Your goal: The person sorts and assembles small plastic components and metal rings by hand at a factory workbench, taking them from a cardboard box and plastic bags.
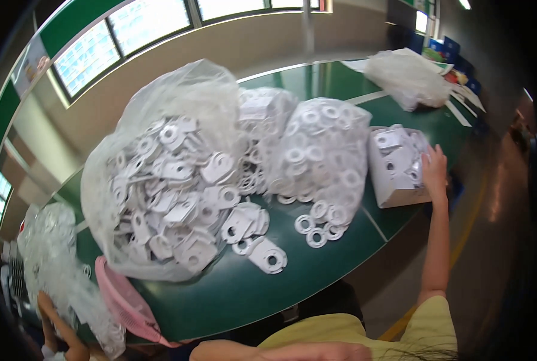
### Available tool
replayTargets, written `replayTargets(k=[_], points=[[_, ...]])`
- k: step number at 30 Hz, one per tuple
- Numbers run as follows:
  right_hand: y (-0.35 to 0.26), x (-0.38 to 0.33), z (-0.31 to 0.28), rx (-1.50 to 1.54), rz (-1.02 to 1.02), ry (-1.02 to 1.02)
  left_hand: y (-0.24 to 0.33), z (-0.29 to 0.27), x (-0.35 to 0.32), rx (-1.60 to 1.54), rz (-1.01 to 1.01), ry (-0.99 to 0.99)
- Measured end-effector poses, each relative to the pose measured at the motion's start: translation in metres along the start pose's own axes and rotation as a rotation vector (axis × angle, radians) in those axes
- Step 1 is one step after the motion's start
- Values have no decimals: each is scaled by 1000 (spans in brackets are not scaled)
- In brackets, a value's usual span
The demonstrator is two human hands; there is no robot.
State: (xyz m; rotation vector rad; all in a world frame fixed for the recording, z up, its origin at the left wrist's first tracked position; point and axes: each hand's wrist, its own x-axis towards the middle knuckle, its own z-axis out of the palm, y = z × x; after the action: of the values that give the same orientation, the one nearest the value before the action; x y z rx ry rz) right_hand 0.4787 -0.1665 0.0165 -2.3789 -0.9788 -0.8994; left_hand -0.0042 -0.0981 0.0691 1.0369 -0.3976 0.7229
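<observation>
My right hand [435, 171] is at the right side of a white open box [395, 195], its fingers stretched over the edge onto the parts inside. The box holds several white plastic parts [390, 165] with round holes. Whether a fingertip grips one of them is too small to make out. My left arm [232, 351] lies across the lower edge, in front of my yellow shirt. What shows of my left hand [346, 351] is blurred and cut off, its fingers hidden. Left of the box stands a clear bag of white rings [325, 150], with several loose rings [316, 236] before it.
A large clear bag [109, 174] spills white plates [267, 256] onto the green table [304, 289]. A pink basket [124, 301] sits at the table's left edge. Beside it, another person's hands [49, 310] touch a plastic bag [55, 246]. A crumpled bag [407, 78] lies at far right.
</observation>
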Motion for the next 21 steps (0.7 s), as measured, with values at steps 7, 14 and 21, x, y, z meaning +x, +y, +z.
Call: replayTargets(k=[7,14,21], points=[[-197,-48,-69,831,-426,-99,14,-7,-19,186,0,49],[-277,-92,-63,1085,-933,-855,10,-5,-23,284,-16,26],[-318,-82,-59,736,-930,-1218,11,-9,-21,412,-28,-21]])
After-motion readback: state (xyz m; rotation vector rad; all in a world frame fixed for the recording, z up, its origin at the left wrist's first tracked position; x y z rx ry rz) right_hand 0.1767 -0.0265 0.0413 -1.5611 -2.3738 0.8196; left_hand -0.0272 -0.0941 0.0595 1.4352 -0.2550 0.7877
